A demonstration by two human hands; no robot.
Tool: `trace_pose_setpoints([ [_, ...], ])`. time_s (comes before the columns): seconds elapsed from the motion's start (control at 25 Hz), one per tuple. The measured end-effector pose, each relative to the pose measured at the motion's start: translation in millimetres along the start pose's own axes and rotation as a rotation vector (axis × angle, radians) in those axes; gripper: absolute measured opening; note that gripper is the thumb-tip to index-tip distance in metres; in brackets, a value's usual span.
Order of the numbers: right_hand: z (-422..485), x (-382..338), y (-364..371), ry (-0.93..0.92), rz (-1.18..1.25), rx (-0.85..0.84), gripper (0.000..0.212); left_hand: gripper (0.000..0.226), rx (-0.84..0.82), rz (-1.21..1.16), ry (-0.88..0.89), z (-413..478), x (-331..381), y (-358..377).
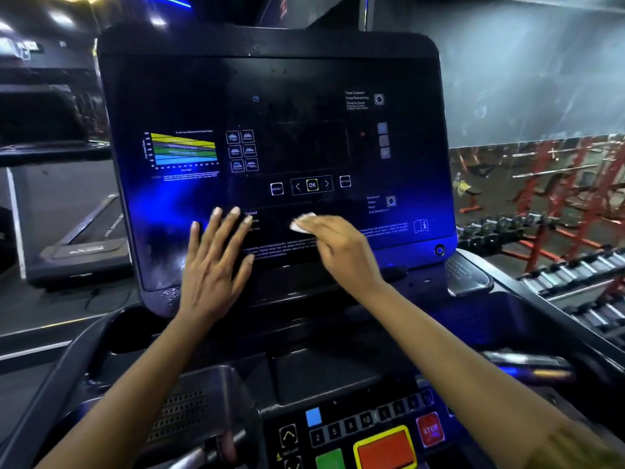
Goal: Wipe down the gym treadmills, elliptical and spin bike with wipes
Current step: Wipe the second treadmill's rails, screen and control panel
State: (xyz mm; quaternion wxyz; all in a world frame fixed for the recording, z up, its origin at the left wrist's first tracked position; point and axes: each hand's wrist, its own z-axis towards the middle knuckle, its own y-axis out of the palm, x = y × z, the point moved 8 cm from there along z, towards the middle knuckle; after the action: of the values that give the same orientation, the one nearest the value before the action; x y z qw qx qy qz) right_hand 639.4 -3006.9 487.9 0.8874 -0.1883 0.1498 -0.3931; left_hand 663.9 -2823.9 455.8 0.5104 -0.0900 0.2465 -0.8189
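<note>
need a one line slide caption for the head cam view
Right hand presses a white wipe against the treadmill console while the left hand lies flat beside it, fingers spread.

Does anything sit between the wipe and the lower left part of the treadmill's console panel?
Yes. The right hand presses the wipe on the console panel near its lower middle. The left hand lies spread just left of it, over the lower left area. Upward and rightward, nothing visible blocks the wipe.
</note>
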Motion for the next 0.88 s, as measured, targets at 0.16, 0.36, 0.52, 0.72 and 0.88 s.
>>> trace_pose_setpoints([
  [0.16, 45, -47, 55, -0.235, -0.015, -0.083, 0.036, 0.056, 0.080, 0.100, -0.209, -5, -58, -27],
  [0.36, 115, -46, 51, -0.228, 0.013, 0.116, 0.037, 0.057, 0.119, 0.117, -0.183, 36, -78, -39],
  [0.52, 185, -39, 37, -0.223, -0.033, 0.261, 0.038, 0.060, 0.110, 0.147, -0.147, 92, -95, -39],
  [0.72, 263, -74, 60, -0.421, -0.165, 0.282, 0.032, 0.064, 0.079, 0.194, -0.156, 119, -107, -29],
  [0.88, 277, -83, 100, -0.574, -0.303, 0.050, 0.038, 0.064, 0.091, 0.244, -0.150, 117, -109, -27],
])
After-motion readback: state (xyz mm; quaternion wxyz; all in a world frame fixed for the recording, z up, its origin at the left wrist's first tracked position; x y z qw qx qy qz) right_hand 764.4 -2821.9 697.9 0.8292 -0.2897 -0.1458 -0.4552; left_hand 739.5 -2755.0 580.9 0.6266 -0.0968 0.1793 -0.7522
